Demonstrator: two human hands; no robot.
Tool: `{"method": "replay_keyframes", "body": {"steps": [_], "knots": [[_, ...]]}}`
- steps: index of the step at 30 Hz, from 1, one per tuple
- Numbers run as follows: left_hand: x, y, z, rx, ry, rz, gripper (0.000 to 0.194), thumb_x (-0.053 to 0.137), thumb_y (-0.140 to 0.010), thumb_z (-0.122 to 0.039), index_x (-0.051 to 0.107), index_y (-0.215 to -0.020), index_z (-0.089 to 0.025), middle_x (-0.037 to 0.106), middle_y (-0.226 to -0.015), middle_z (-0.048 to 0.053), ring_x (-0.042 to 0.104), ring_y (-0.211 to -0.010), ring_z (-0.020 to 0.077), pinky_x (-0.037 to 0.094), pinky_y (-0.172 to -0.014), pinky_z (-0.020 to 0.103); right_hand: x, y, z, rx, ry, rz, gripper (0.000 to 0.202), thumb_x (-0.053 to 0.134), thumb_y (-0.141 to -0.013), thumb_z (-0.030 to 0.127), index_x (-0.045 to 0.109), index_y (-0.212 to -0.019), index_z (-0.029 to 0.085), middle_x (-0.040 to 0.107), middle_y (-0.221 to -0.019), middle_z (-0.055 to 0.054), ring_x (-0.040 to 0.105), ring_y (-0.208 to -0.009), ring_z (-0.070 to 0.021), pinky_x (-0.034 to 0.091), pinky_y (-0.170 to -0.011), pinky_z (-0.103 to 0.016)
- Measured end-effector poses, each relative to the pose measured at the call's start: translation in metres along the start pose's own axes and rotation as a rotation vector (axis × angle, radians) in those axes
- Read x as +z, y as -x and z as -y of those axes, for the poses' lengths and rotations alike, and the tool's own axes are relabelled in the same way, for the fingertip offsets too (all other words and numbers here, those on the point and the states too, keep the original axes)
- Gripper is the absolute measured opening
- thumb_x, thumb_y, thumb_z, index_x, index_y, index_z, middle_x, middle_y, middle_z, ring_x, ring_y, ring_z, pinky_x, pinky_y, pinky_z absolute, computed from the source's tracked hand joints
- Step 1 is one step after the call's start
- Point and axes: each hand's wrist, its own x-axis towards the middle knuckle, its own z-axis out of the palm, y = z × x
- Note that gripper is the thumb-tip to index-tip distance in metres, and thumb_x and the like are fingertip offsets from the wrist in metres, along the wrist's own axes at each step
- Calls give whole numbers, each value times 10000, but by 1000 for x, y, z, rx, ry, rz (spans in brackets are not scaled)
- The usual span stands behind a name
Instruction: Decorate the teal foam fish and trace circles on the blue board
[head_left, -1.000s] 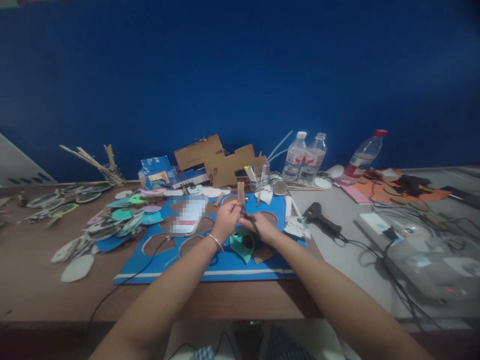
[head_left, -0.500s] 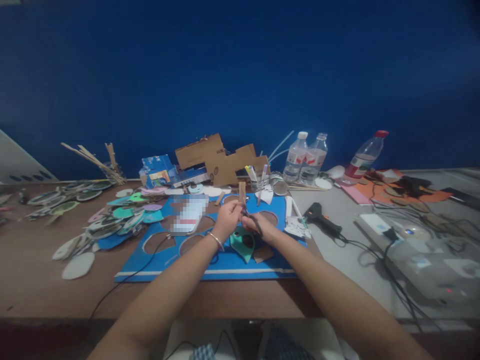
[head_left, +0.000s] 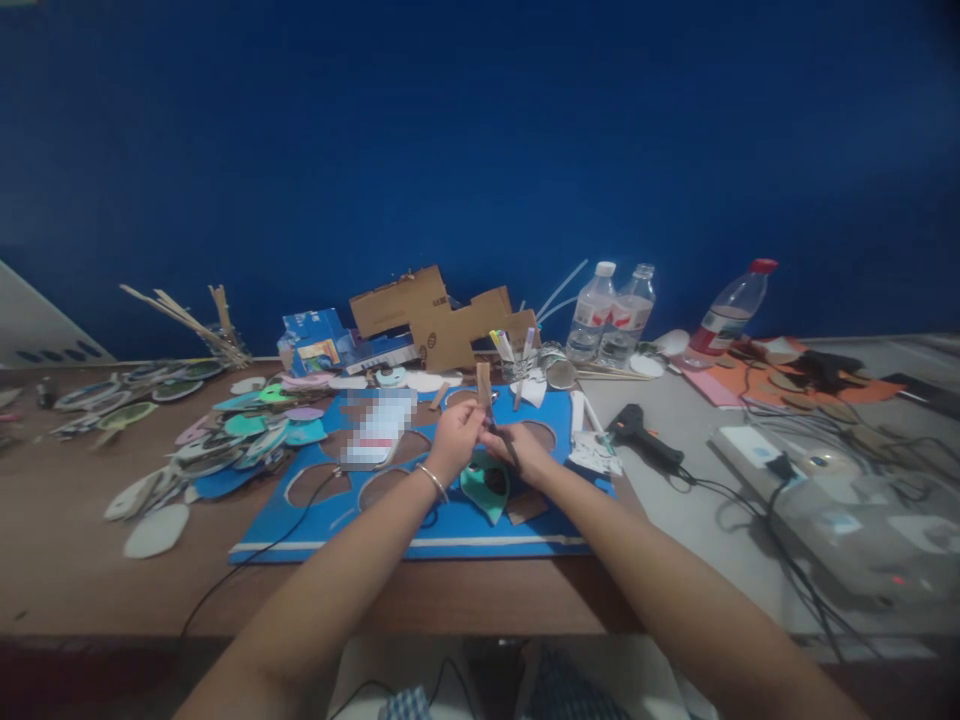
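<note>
My left hand (head_left: 459,438), with a bracelet at the wrist, pinches a narrow brown cardboard strip (head_left: 484,379) that stands up above the fingers. Close on its right, my right hand (head_left: 525,452) is closed around the dark handle of scissors (head_left: 513,447). The blades lie by the strip, partly hidden by the fingers. Just below the hands, a teal leaf-shaped cutout (head_left: 485,492) with a dark round spot rests on a blue board (head_left: 315,530) with round holes. Beside that cutout lies a small cardboard piece (head_left: 527,507).
A phone (head_left: 381,428) lies on the board. Left is a pile of cutouts (head_left: 247,428); behind are cardboard scraps (head_left: 450,335), a pen cup (head_left: 517,362) and water bottles (head_left: 592,315). On the right are a glue gun (head_left: 645,440), a corded power strip (head_left: 757,465) and a tilted red-capped bottle (head_left: 731,310).
Both hands stay in nearly the same place. The scissors handle in my right hand has shifted slightly left, and the cardboard strip has moved a touch.
</note>
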Motion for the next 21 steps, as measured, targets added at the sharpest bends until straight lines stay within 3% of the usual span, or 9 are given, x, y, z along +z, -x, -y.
{"method": "replay_keyframes", "body": {"steps": [10,16,21], "knots": [[-1,0,0,14,-9,-38,310,474,-792,-378,523,-583,-154,512,-515,-10,470,-490,99,372,-491,220,3,0,-2,68,34,-49,495,507,-710,610,487,-568,136,409,-527,13,352,-519,-93,271,-504,-230],[2,2,-3,-42,88,39,272,480,-778,-376,511,-611,-164,500,-506,-20,470,-461,100,362,-457,214,2,-1,-2,-4,-91,-7,471,530,-700,600,515,-642,133,454,-588,9,378,-546,-94,292,-516,-221],[0,1,-2,23,12,-16,312,479,-787,-382,527,-578,-156,518,-544,-4,487,-520,104,386,-514,227,5,-1,-3,38,-53,-67,464,538,-695,590,504,-601,136,421,-543,17,351,-519,-89,271,-499,-225]]}}
